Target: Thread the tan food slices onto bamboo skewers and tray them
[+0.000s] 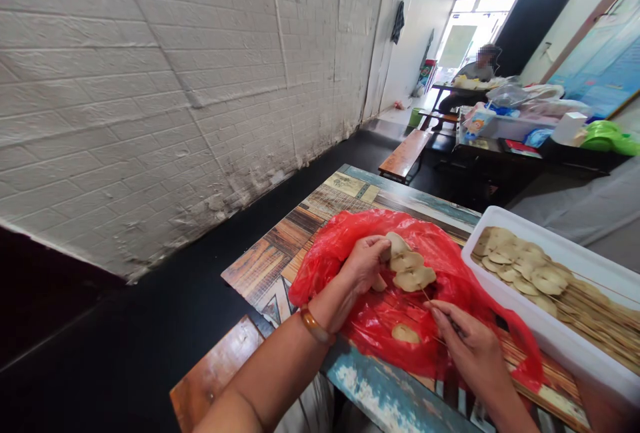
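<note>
My left hand [370, 261] is closed, its fingers pinching the upper edge of several thin, pale, round food slices [411, 269] threaded on a thin wooden skewer [426, 294]. My right hand [465, 343] grips the lower part of that skewer between thumb and fingers. The skewer slants up to the left. Under both hands lies a crumpled red plastic bag [320, 266], spread open on the table. One loose slice [405, 333] rests in the bag, and another partly shows below my left hand. What kind of food the slices are, I cannot tell.
To the right, a white plastic tub [493, 286] holds finished skewers of slices [530, 266]. The patterned table [270, 256] runs along a white brick wall [150, 86]. Benches [406, 155] stand beyond, and a person [477, 71] sits at a far table.
</note>
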Demonstrator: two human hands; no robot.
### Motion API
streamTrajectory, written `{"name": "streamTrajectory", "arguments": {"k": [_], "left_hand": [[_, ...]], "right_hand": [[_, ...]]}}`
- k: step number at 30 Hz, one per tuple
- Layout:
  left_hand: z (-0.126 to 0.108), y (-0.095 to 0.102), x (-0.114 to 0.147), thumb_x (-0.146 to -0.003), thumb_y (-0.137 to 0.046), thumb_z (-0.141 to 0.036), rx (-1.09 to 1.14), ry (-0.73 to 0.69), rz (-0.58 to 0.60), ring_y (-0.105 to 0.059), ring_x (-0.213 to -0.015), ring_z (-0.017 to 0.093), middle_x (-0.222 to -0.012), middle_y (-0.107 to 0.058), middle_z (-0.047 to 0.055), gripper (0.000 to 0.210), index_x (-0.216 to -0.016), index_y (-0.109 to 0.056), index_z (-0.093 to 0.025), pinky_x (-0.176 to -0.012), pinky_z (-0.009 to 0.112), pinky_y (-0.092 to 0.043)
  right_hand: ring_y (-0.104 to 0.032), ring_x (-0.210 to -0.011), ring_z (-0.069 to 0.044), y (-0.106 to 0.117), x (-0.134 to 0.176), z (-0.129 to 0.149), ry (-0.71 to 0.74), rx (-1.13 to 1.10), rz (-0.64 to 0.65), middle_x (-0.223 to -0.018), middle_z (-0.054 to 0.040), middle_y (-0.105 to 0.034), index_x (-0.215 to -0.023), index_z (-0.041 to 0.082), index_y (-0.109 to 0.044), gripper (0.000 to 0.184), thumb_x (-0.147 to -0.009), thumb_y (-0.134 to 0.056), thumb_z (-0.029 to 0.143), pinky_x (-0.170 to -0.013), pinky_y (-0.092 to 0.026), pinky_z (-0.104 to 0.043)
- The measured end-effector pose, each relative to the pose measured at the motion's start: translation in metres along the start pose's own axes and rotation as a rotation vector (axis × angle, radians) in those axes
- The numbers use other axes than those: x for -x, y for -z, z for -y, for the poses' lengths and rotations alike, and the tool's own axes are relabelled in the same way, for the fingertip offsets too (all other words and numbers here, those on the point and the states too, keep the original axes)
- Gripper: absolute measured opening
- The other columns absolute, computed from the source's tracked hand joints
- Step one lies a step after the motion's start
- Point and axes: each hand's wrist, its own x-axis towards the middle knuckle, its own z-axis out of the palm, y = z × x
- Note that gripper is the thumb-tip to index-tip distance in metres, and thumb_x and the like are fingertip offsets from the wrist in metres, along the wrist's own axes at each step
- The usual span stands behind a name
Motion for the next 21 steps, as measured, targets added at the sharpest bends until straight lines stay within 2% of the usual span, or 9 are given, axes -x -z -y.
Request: {"name": "streamTrajectory", "arguments": {"k": [4,10,21], "left_hand": [[-0.001,0.0,0.001,-0.059,-0.067,-0.031,0.035,0.055,0.027,-0.035,-0.048,0.006,-0.053,-0.038,-0.006,0.024,-0.059,-0.049,-0.015,-0.052,0.022,-0.034],[0.001,0.001,0.001,-0.057,-0.069,-0.032,0.035,0.079,0.057,-0.035,-0.048,0.006,-0.053,-0.038,-0.006,0.027,-0.059,-0.048,-0.015,-0.051,0.021,-0.034],[0.007,0.002,-0.001,-0.064,-0.064,-0.039,-0.23,-0.111,0.014,-0.035,-0.052,0.006,-0.059,-0.049,-0.002,0.028,-0.07,-0.062,-0.012,-0.048,0.02,-0.023]], "right_hand": [[-0.068,-0.09,-0.023,-0.003,0.001,-0.005,0.035,0.024,-0.058,-0.097,-0.007,-0.073,-0.096,0.02,-0.068,0.034,-0.088,-0.045,0.043,-0.082,-0.054,-0.037],[-0.069,-0.087,-0.023,-0.004,-0.001,-0.008,0.082,0.05,-0.082,-0.095,-0.008,-0.073,-0.094,0.02,-0.068,0.032,-0.087,-0.046,0.041,-0.081,-0.055,-0.037],[-0.07,-0.08,-0.021,-0.004,0.0,0.006,0.08,0.034,-0.074,-0.09,-0.009,-0.074,-0.094,0.016,-0.069,0.036,-0.088,-0.044,0.042,-0.075,-0.056,-0.034]]}}
